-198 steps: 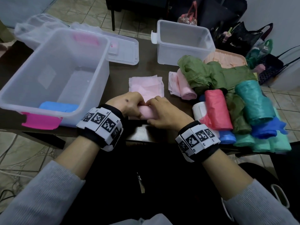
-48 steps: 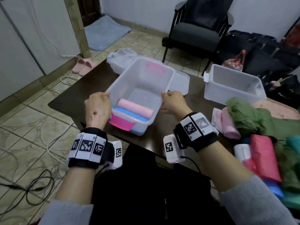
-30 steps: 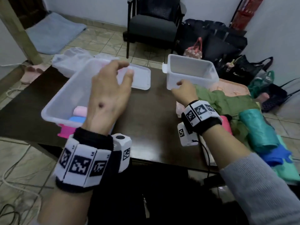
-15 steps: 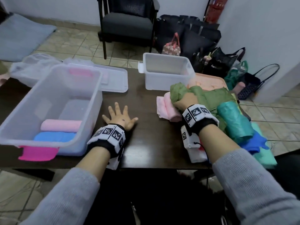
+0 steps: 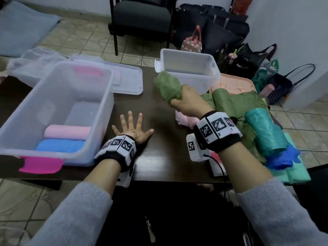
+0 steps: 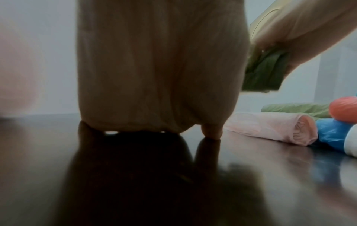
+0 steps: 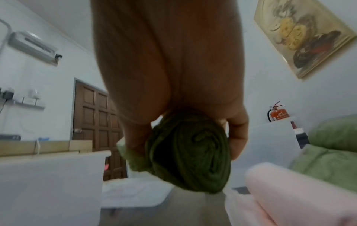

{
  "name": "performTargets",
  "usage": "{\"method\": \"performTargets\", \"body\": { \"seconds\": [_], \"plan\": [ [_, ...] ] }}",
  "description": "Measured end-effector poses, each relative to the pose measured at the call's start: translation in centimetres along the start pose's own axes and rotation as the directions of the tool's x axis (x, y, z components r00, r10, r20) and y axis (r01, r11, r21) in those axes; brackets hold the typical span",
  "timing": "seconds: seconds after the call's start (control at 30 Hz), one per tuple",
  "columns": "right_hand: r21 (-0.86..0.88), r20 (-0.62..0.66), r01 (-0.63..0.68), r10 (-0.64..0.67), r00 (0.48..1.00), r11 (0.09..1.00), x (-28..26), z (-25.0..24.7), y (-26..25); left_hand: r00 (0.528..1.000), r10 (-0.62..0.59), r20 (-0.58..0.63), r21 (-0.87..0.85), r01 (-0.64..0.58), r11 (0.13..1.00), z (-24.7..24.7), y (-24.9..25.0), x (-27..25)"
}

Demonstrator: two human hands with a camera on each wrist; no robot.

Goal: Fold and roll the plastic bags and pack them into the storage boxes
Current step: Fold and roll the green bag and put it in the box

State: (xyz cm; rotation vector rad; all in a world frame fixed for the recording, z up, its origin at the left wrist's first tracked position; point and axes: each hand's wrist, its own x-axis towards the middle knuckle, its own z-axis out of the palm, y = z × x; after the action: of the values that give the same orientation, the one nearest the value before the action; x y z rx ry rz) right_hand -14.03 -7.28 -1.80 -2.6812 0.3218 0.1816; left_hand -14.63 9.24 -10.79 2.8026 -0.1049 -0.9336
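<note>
- The left hand (image 5: pixel 132 129) lay flat on the dark table (image 5: pixel 159 157), palm down and fingers spread wide, holding nothing, just beside the large clear storage box (image 5: pixel 58 110).
- That box held two finished rolls side by side at its near end: a pink roll (image 5: pixel 67 132) and a blue roll (image 5: pixel 60 146), touching each other.
- The right hand (image 5: pixel 189 102) was lifted above the table, its fingers wrapped round a green rolled bag (image 5: pixel 167 87) (the right wrist view showed the coiled end (image 7: pixel 190 154) of it, dark and tightly wound).
- Behind that hand stood the smaller clear box (image 5: pixel 190 68); nothing could be made out inside it.
- A flat clear lid (image 5: pixel 124 80) lay on the table between the two boxes.
- To the right sat the heap of other bags: more green ones (image 5: pixel 236 102), a teal roll (image 5: pixel 264 132), a blue bag (image 5: pixel 282 157), and a pale pink roll (image 6: pixel 270 128) lying on the table just under the raised hand.
</note>
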Motion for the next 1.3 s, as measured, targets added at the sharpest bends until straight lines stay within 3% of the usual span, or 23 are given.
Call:
{"method": "performTargets", "body": {
  "seconds": [0.2, 0.43, 0.57, 0.63, 0.73, 0.87, 1.03, 1.17, 1.23, 1.3],
  "plan": [
    [-0.212, 0.228, 0.050, 0.000, 0.974, 0.976, -1.8, 4.4, 1.8, 1.000, 0.012, -0.022, -0.006, -0.013, 1.000, 0.2, -0.1, 0.0],
    [-0.239, 0.289, 0.117, -0.044, 0.956, 0.964, -2.4, 5.3, 2.8, 0.999, 0.019, -0.047, -0.023, -0.021, 1.000, -0.1, 0.2, -0.8],
    [-0.098, 0.410, 0.172, -0.117, 0.905, 0.980, -2.0, 4.1, 3.5, 0.996, 0.094, 0.008, -0.074, -0.093, 0.993, -1.9, -0.5, -0.7],
    [0.103, 0.312, 0.159, -0.183, 0.932, 0.982, -2.0, 3.4, 3.7, 0.974, 0.224, -0.045, -0.175, -0.228, 0.958, -2.8, -0.6, -0.5],
    [0.391, 0.072, 0.130, -0.171, 0.983, 0.911, -2.1, 3.1, 3.8, 0.919, 0.374, -0.127, -0.300, -0.395, 0.868, -3.5, 0.0, -1.1],
    [0.513, -0.097, 0.123, -0.085, 0.992, 0.849, -1.7, 2.9, 4.2, 0.882, 0.425, -0.202, -0.246, -0.466, 0.850, -3.7, 1.7, -1.5],
    [0.461, -0.029, 0.084, -0.079, 0.996, 0.883, -1.5, 2.5, 4.8, 0.858, 0.443, -0.261, -0.209, -0.498, 0.842, -4.0, 2.4, -2.3],
    [0.341, 0.071, 0.039, -0.067, 0.995, 0.939, -1.8, 2.3, 4.9, 0.810, 0.452, -0.374, 0.041, -0.473, 0.880, -4.8, 2.2, -3.2],
    [0.234, 0.133, 0.036, -0.068, 0.989, 0.972, -1.9, 2.5, 4.8, 0.812, 0.427, -0.398, 0.152, -0.401, 0.904, -5.0, 1.5, -3.1],
    [0.155, 0.148, 0.064, -0.088, 0.985, 0.986, -2.0, 2.8, 4.5, 0.874, 0.292, -0.388, 0.152, -0.251, 0.956, -4.8, 0.7, -2.5]
  ]
}}
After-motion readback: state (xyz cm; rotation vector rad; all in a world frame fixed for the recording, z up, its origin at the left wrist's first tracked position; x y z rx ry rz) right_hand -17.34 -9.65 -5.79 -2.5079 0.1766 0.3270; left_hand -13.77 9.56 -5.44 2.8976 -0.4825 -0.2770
